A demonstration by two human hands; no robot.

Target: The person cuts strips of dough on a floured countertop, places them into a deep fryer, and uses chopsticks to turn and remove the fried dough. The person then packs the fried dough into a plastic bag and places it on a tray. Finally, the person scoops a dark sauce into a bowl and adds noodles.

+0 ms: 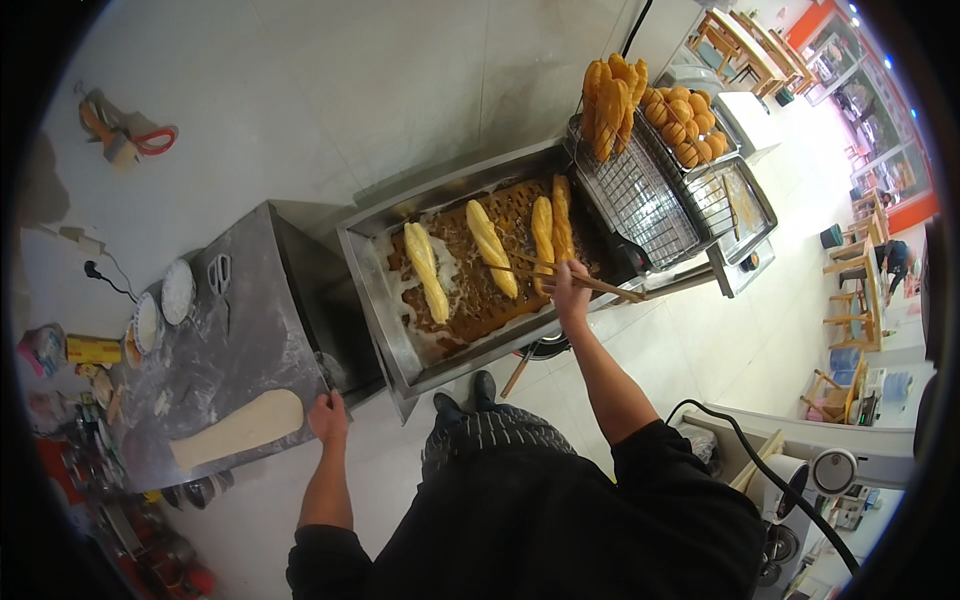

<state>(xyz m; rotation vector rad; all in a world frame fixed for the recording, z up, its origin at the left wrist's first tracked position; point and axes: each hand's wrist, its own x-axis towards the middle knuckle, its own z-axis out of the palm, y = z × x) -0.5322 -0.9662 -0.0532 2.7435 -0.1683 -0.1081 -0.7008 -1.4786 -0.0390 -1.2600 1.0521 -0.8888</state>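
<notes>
My right hand [568, 293] grips a pair of long wooden chopsticks [610, 290] over the deep fryer [380, 330], their tips among the dough sticks. Two pale fried dough sticks [426, 272] float toward the left of the bubbling oil. To the right, two browner dough sticks [560, 220] lie side by side close to the chopsticks. My left hand [328, 416] is at the right edge of the floured worktable [235, 330], fingers curled. A blurred, see-through shape shows just beyond it; what the fingers hold is unclear. Beside this hand lies a flat strip of dough [240, 428].
A wire rack [640, 200] at the fryer's right end carries finished dough sticks [610, 100] and round brown fried balls [685, 125]. Bowls [178, 292] and a slotted tool [219, 275] sit on the worktable. A dark pan [548, 348] is under the fryer's near edge.
</notes>
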